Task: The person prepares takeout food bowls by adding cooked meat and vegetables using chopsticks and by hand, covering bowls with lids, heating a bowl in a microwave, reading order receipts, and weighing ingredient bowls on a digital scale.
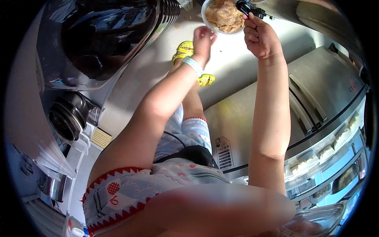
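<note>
A white-rimmed bowl (225,17) at the top of the view holds pale brown, wet-looking slices, perhaps meat. My right hand (260,37) is closed on a black handle (252,8) at the bowl's right edge. What the handle belongs to cannot be made out. Just left of the bowl is my left hand (204,41), somewhat blurred. Its fingers are loosely bent and apart, with nothing seen in them, and a pale band (193,66) circles the wrist.
To my right stands a steel refrigerator cabinet (237,118) with long handles. A large glossy black container (106,35) is at upper left, with dark round pots (69,114) below it. My feet in yellow shoes (205,80) stand on the pale floor (146,75).
</note>
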Tool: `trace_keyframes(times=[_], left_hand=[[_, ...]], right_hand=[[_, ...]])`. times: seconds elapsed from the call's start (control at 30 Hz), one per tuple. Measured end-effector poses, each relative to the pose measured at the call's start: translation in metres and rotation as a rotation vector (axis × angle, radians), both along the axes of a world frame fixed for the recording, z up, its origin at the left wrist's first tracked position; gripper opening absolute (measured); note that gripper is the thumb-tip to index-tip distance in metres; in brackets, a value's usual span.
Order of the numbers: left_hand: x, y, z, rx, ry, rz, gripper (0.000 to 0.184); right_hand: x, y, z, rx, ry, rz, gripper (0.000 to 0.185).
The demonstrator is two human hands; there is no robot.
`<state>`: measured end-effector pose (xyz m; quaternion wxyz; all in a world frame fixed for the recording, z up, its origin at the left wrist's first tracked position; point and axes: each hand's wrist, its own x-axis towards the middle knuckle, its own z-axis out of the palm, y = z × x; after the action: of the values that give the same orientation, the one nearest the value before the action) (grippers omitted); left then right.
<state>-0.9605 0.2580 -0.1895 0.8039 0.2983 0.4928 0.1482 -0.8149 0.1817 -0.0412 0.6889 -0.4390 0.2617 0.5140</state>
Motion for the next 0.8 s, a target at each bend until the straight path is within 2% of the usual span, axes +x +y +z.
trace_keyframes(times=[0.07,0.13,0.23,0.3,0.4,0.5,0.57,0.6,0.67,0.7,0.8], left_hand=[[0.004,0.028,0.001,0.175,-0.043,-0.149,0.018],[0.011,0.047,-0.001,0.177,-0.010,-0.264,0.023],[0.015,0.055,-0.001,0.176,0.011,-0.372,0.019],[0.014,0.040,-0.008,0.098,0.004,-0.227,0.012],[0.015,0.006,0.004,-0.077,-0.071,0.055,0.014],[0.015,-0.018,0.006,-0.147,-0.082,0.125,0.014],[0.005,-0.024,-0.019,-0.155,-0.084,0.114,0.015],[-0.005,-0.023,-0.056,0.093,-0.058,-0.033,0.017],[-0.002,-0.002,-0.010,-0.035,-0.006,0.035,0.023],[-0.002,0.010,-0.018,0.224,-0.094,-0.045,0.023],[0.003,0.046,0.017,0.386,-0.139,-0.377,0.026]], right_hand=[[-0.001,0.001,0.002,-0.006,-0.014,0.000,0.022],[-0.003,0.002,0.003,-0.008,-0.027,0.000,0.021],[-0.002,0.003,0.003,-0.036,-0.013,-0.009,0.020],[-0.003,0.002,0.002,-0.019,-0.016,-0.014,0.020],[-0.003,0.002,0.002,-0.014,-0.013,-0.015,0.020],[-0.002,0.000,0.001,0.026,0.001,-0.020,0.020],[-0.003,0.000,0.003,0.011,-0.011,-0.016,0.020],[-0.003,0.001,0.003,-0.002,-0.024,-0.012,0.020],[-0.002,0.001,0.002,-0.010,-0.013,-0.013,0.020],[-0.002,0.001,0.001,-0.023,-0.001,-0.017,0.020],[-0.003,0.002,0.002,-0.016,-0.010,-0.015,0.020]])
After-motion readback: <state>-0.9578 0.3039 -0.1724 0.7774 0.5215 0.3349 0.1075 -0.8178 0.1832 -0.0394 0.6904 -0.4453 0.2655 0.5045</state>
